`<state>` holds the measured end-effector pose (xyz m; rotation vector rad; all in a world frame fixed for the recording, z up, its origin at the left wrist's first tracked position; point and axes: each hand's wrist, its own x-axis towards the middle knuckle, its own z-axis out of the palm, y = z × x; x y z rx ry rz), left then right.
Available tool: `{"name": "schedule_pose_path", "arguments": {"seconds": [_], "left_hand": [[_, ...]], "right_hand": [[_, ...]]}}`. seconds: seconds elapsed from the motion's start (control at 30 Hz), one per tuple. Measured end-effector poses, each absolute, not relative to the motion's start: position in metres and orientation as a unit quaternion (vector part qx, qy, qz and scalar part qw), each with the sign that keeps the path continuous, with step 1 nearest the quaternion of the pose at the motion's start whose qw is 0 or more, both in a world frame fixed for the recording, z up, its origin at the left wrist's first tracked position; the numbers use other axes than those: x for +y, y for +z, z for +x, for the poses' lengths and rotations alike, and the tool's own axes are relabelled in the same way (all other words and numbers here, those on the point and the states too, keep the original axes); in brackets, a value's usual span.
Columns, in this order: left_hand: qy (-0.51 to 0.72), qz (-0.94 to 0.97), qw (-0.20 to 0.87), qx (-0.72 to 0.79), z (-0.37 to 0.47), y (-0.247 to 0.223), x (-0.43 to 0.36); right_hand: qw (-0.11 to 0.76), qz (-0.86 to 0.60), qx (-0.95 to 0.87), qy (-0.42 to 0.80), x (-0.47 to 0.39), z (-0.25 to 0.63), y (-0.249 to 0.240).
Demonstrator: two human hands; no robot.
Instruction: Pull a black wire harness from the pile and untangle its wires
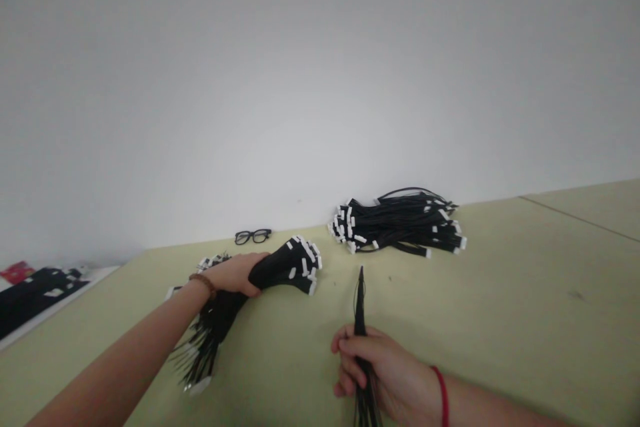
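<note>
While left hand (235,273) grips cable bundle (280,267), right-hand fingers (353,347) clenched around thin cables (360,300) — tips poking above

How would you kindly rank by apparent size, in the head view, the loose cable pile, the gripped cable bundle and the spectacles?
1. Loose pile of black cables with white connectors
2. Black cable bundle under the left hand, similar, nearer, so unsure
3. Black-framed plastic spectacles

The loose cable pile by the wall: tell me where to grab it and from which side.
Grip the loose cable pile around its black middle, coming from above on the near side. The cables lie roughly parallel, left to right, with white connectors fanned at both ends, so the waist looks the most compact part. The wall is close behind it. The left hand grips another bundle; the right hand holds thin black ties.
</note>
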<state>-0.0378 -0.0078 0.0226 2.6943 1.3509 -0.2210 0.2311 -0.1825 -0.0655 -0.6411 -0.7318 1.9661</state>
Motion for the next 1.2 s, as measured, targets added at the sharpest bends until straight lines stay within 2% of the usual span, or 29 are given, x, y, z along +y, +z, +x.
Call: {"name": "schedule_pose_path", "arguments": {"seconds": [0.17,0.5,0.63,0.77,0.93,1.03,1.13,1.2], "left_hand": [[-0.115,0.874,0.027,0.47,-0.047,0.027,0.016],[-0.095,0.861,-0.09,0.492,-0.047,0.025,0.026],[-0.034,0.853,-0.102,0.511,-0.05,0.02,0.021],[0.086,0.823,-0.068,0.558,-0.059,0.019,-0.001],[0.258,0.77,0.075,0.578,-0.044,0.012,-0.062],[0.306,0.74,0.26,0.54,-0.003,-0.004,-0.118],[0.308,0.668,0.486,0.471,0.052,-0.014,-0.166],[0.335,0.603,0.58,0.433,0.084,-0.014,-0.184]], "right_hand": [[0.455,-0.269,-0.301,0.794,-0.184,0.231,-0.065],[0.46,-0.243,-0.315,0.794,-0.181,0.23,-0.073],[0.454,-0.233,-0.318,0.799,-0.18,0.232,-0.074],[0.454,-0.222,-0.321,0.801,-0.181,0.232,-0.075],[0.458,-0.201,-0.337,0.797,-0.179,0.233,-0.077],[0.435,-0.188,-0.361,0.803,-0.179,0.236,-0.074],[0.353,-0.182,-0.397,0.827,-0.186,0.235,-0.068],[0.294,-0.188,-0.414,0.841,-0.197,0.231,-0.065]]}}
